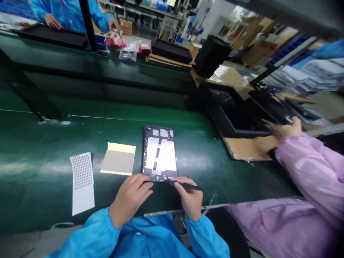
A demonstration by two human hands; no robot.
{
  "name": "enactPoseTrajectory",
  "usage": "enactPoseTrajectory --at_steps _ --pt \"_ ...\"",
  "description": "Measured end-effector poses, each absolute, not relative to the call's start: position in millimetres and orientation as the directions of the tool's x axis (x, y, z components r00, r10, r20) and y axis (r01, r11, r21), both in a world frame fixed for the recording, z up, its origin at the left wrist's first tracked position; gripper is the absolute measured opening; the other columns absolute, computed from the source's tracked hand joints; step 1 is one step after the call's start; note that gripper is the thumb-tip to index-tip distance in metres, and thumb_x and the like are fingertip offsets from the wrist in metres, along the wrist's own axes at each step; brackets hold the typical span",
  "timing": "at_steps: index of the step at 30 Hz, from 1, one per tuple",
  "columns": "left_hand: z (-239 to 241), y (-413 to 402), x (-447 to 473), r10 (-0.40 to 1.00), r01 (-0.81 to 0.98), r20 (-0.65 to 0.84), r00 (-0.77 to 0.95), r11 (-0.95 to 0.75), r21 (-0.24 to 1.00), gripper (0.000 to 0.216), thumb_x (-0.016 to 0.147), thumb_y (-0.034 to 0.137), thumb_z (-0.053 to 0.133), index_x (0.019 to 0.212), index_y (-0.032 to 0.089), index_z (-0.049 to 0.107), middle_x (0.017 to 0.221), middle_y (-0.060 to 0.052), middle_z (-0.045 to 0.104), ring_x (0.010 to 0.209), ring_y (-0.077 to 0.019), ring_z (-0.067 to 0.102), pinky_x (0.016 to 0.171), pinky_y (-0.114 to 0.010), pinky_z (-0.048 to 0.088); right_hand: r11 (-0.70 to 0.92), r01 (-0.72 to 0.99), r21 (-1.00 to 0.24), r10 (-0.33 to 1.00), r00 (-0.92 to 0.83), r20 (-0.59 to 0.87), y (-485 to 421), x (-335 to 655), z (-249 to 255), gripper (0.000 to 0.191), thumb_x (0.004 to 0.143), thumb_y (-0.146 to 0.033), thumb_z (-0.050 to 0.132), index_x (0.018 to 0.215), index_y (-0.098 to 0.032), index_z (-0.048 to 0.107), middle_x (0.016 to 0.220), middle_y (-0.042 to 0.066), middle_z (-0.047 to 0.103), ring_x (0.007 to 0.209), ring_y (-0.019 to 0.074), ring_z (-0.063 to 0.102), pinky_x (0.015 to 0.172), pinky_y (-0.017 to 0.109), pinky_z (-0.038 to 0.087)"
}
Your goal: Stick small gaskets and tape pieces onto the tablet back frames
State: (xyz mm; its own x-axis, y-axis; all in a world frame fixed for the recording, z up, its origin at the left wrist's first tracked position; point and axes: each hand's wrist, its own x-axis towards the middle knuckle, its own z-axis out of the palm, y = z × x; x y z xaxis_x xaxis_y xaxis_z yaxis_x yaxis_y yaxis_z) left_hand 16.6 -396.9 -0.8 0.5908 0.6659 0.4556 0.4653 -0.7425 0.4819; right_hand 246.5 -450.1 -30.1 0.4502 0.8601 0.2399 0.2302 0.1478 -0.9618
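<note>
An opened tablet (160, 154) lies face-down on the green bench, its silvery inner plate and dark strips showing. At its lower left corner my left hand (132, 197) is closed on the edge, thumb and fingers close together. My right hand (190, 199) grips slim black tweezers (189, 186), whose tip reaches the tablet's bottom edge near the middle. What the tip touches is too small to make out. Left of the tablet lies a grey-brown sheet with yellow borders (119, 159). Farther left rests a white label sheet (82, 183) with rows of small stickers.
On the right, a co-worker's hand in a pink sleeve (288, 130) reaches over black trays (233, 123) on cardboard. Across the bench a person in blue (75, 16) works by a black tray (53, 36). A dark post (24, 86) stands at left.
</note>
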Motion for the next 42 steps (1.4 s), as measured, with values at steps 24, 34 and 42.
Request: enactPoseTrajectory --at_steps 24,34,42 --pt "-26.0 -373.7 59.8 0.583 0.467 0.516 0.628 -0.812 0.35 0.012 0.096 0.014 0.056 0.094 0.017 0.068 0.09 -0.005 0.068 0.086 -0.0191 0.063 0.075 -0.032 0.054 0.281 0.387 -0.878 0.769 0.457 0.448 -448.4 234.3 -38.1 0.011 0.085 -0.012 0.071 0.082 -0.023 0.071 0.078 0.002 0.077 0.07 0.0199 0.074 0.099 0.061 0.058" --pt "-25.0 -374.2 61.0 0.597 0.46 0.514 0.616 -0.802 0.381 0.013 0.097 0.014 0.055 0.094 0.017 0.068 0.09 -0.005 0.069 0.086 -0.0179 0.064 0.077 -0.031 0.055 0.311 0.446 -0.839 0.761 0.412 0.501 -447.5 236.5 -39.5 0.012 0.084 -0.007 0.071 0.083 -0.019 0.07 0.079 0.002 0.077 0.071 0.018 0.075 0.096 0.058 0.061" --pt "-26.6 -374.7 60.2 0.602 0.458 0.502 0.621 -0.799 0.391 0.011 0.095 0.013 0.057 0.096 0.016 0.068 0.092 -0.006 0.068 0.089 -0.0186 0.064 0.078 -0.031 0.054 0.321 0.466 -0.824 0.771 0.377 0.514 -449.2 236.6 -41.2 0.018 0.082 -0.001 0.069 0.085 -0.019 0.069 0.083 0.002 0.077 0.073 0.0168 0.074 0.099 0.058 0.059"
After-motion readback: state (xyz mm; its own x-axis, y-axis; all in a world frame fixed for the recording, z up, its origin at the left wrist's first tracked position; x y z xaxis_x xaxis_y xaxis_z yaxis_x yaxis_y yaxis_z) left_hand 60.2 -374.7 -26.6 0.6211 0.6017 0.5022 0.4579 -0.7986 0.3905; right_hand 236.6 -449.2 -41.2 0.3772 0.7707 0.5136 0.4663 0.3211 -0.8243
